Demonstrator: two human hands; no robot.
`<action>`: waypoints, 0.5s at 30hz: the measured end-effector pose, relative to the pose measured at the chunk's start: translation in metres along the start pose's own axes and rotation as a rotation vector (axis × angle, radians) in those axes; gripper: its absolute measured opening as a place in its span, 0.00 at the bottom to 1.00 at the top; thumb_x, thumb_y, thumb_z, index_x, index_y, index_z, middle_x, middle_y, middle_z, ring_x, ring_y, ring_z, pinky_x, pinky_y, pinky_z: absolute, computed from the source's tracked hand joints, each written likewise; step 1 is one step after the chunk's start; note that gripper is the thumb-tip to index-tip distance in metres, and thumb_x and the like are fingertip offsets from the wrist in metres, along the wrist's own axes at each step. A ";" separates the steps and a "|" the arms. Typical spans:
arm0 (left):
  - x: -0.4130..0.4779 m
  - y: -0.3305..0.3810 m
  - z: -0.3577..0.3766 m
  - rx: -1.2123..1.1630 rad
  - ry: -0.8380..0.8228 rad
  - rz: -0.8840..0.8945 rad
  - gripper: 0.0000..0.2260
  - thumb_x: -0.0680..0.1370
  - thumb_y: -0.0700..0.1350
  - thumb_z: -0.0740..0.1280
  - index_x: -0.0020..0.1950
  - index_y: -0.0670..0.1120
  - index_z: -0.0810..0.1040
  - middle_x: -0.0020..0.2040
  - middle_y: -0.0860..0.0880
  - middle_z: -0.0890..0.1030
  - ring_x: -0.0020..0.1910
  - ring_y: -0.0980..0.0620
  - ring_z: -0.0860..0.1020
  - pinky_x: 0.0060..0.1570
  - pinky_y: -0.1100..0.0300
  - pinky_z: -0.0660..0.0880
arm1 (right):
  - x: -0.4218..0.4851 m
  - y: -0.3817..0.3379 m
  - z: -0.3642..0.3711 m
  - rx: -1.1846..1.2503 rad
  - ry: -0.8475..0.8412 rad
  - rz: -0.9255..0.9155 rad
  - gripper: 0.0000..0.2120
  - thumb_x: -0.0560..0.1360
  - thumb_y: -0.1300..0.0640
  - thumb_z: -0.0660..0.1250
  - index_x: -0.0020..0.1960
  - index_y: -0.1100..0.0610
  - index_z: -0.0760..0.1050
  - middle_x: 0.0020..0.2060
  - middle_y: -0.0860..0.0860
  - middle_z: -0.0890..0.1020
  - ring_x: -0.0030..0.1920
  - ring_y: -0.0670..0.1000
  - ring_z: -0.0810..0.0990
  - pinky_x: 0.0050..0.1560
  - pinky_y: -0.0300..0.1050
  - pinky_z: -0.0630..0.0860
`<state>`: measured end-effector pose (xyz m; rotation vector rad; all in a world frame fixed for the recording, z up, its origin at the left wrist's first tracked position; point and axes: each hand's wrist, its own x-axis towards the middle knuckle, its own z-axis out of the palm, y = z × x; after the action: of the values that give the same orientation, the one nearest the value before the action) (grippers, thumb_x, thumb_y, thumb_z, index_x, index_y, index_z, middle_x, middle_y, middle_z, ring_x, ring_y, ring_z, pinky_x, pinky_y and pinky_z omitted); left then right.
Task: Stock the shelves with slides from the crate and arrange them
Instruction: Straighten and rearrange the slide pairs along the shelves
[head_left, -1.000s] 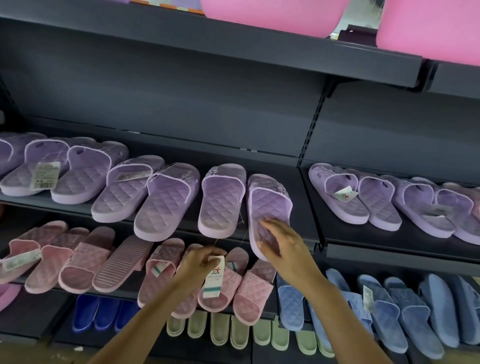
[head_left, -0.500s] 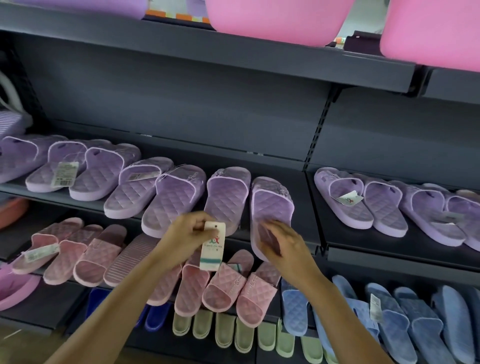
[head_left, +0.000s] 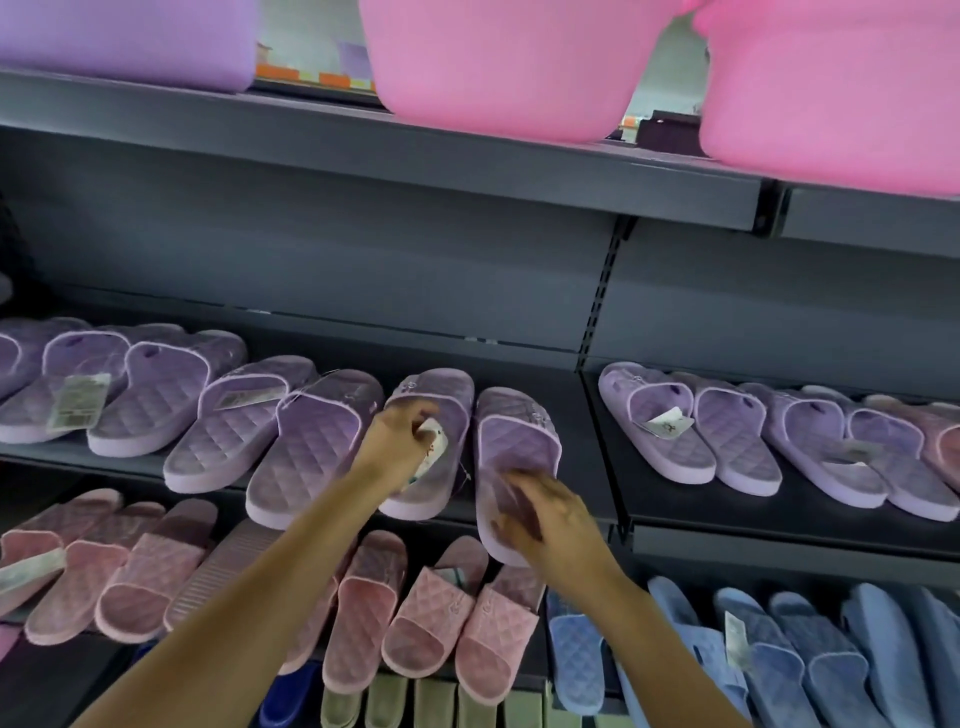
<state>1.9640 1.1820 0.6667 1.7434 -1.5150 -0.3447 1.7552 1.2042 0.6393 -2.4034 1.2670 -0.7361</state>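
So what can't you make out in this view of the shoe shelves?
Head view only:
- Print on the tag held by the left hand: too small, blurred.
- Right hand on the purple slide: motion blur hides its grip.
- Pink tubs: cut off by the top edge.
- The crate: out of frame.

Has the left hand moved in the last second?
Yes: the left hand, holding the tag, rose from the pink slides up onto a purple slide.
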 end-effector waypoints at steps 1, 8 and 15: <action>0.000 -0.004 0.003 0.067 -0.006 0.027 0.12 0.75 0.35 0.62 0.55 0.44 0.79 0.51 0.45 0.80 0.47 0.45 0.78 0.45 0.59 0.71 | 0.001 0.001 0.000 -0.011 -0.004 0.010 0.29 0.69 0.42 0.56 0.65 0.56 0.71 0.60 0.51 0.76 0.59 0.52 0.75 0.62 0.49 0.70; 0.001 -0.014 0.007 0.337 -0.215 0.307 0.25 0.75 0.50 0.47 0.59 0.39 0.77 0.60 0.41 0.77 0.58 0.41 0.76 0.58 0.54 0.73 | 0.007 0.003 0.010 -0.159 0.058 -0.006 0.29 0.71 0.45 0.55 0.64 0.62 0.73 0.64 0.58 0.75 0.65 0.58 0.72 0.66 0.50 0.63; 0.010 -0.013 0.011 0.376 -0.403 0.270 0.42 0.65 0.61 0.35 0.73 0.44 0.61 0.74 0.48 0.60 0.73 0.51 0.58 0.71 0.58 0.52 | 0.018 0.003 0.024 -0.289 0.071 0.064 0.26 0.76 0.46 0.53 0.61 0.63 0.76 0.60 0.60 0.78 0.61 0.60 0.77 0.59 0.57 0.71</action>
<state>1.9691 1.1682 0.6530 1.7872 -2.1969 -0.2963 1.7755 1.1882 0.6238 -2.5644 1.5666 -0.6637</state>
